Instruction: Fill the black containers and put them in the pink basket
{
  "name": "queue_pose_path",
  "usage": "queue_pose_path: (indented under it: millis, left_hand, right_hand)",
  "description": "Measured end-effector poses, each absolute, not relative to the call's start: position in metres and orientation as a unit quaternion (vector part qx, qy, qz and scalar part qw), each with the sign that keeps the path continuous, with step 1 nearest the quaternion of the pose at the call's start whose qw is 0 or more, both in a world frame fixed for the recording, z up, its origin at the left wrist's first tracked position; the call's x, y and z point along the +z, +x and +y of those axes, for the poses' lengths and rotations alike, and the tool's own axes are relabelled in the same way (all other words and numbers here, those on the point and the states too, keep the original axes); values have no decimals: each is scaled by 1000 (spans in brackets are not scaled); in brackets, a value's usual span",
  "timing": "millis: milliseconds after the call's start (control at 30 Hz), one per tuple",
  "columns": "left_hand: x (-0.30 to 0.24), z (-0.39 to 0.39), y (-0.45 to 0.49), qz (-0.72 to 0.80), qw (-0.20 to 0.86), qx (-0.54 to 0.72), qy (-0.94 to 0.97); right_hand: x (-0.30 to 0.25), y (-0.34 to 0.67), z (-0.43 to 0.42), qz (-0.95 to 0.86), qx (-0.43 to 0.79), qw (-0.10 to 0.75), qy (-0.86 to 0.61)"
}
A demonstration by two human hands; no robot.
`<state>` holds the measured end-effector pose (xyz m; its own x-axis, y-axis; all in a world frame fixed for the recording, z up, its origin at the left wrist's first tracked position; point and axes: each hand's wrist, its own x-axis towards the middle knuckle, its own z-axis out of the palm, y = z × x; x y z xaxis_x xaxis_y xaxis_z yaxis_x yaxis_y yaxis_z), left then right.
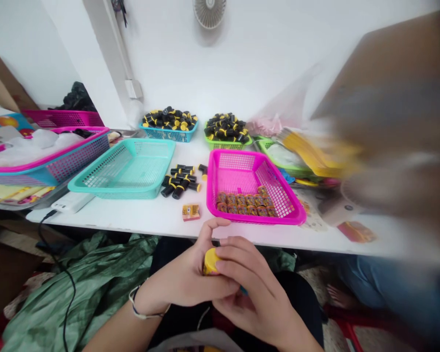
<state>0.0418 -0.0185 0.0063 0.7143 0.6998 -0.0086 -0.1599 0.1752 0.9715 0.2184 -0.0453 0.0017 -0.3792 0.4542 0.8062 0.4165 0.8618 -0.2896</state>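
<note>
A yellow cap, mostly hidden, sits just below the pink plastic basket, held in a narrow, firm grip between the left hand and the right hand, whose fingers close snugly around it from both sides.

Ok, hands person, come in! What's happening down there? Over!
Left hand and right hand closed around a yellow cap. Nothing in the way. Pink plastic basket ahead on the table. Over.
</note>
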Motion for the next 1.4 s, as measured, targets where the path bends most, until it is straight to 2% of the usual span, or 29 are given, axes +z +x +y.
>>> queue_pose_path:
  millis: [300,567,867,967,1067,1200,1400]
  left_hand:
    - [11,-35,57,314,641,405,572]
    - [9,-30,46,214,716,345,568]
    - [-2,-24,44,174,730,320,578]
    - [-3,-22,40,168,697,361,597]
    - [-7,-15,30,189,603,442,636]
    - [-10,-2,10,279,523,484,644]
    - [1,-5,-15,362,470,407,695]
  right_hand:
    - [0,229,-51,-867,-16,425,-257]
    - [1,230,-52,-871,39,428,-236]
    - [2,223,-55,-870,41,420,-255]
    - [11,226,-48,-858,21,437,-269]
    - [27,250,-14,-831,-23,435,-346]
    - [48,306,74,-809,-8,318,-495]
    - [37,358,185,-805,99,115,-574]
